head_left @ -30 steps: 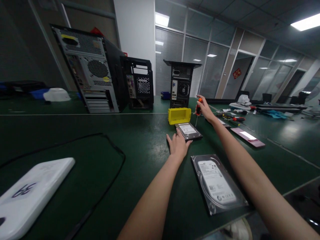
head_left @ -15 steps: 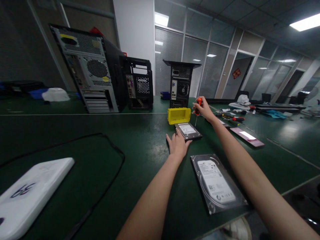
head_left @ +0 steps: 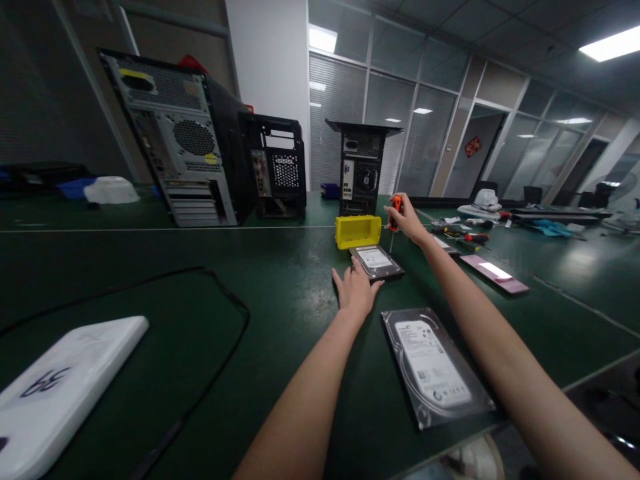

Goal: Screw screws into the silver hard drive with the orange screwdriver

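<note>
A hard drive [head_left: 379, 259] with a white label lies flat on the green table, just in front of a yellow plastic box [head_left: 358, 231]. My left hand [head_left: 356, 288] rests against its near left edge, fingers spread and touching it rather than wrapped round it. In my right hand [head_left: 407, 217] is a screwdriver [head_left: 397, 208] with an orange and black handle. Its shaft points down to the drive's right edge; I cannot tell what exactly the tip touches. Between my forearms lies a larger-looking second hard drive [head_left: 433, 367], label up.
Computer cases [head_left: 195, 140] stand along the back. To the right are a pink phone-like slab [head_left: 494, 274] and scattered hand tools [head_left: 475, 237]. On the left lie a white case marked 39 [head_left: 65, 387] and a black cable [head_left: 235, 297].
My right hand and the screwdriver have shifted very slightly. My left hand and both hard drives stay where they were.
</note>
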The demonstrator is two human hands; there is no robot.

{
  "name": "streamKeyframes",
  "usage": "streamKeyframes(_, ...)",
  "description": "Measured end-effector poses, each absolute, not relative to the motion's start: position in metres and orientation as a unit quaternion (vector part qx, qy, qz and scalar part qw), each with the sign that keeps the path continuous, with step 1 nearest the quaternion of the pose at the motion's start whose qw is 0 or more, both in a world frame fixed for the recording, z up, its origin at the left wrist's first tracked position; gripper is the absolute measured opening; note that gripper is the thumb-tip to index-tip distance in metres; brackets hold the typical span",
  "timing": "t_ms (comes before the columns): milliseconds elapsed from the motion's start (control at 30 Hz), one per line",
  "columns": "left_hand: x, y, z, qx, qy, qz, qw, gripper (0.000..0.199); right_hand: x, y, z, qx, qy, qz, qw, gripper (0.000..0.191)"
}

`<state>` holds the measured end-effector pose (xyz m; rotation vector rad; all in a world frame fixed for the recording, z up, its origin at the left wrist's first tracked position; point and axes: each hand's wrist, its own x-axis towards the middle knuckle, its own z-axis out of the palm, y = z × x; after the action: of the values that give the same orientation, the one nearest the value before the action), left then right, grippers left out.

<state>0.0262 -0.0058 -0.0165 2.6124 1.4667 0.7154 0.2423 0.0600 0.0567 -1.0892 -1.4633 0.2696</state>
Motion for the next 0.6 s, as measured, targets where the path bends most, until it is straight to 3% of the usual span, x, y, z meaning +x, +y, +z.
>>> streamKeyframes(600,0.0261,-0.0051,-0.0175,0.847,0.477,0.233,0.03,0.079,0.2435,0.0579,0.0552,-0.481,-0.626,0.095,0.607,0.035)
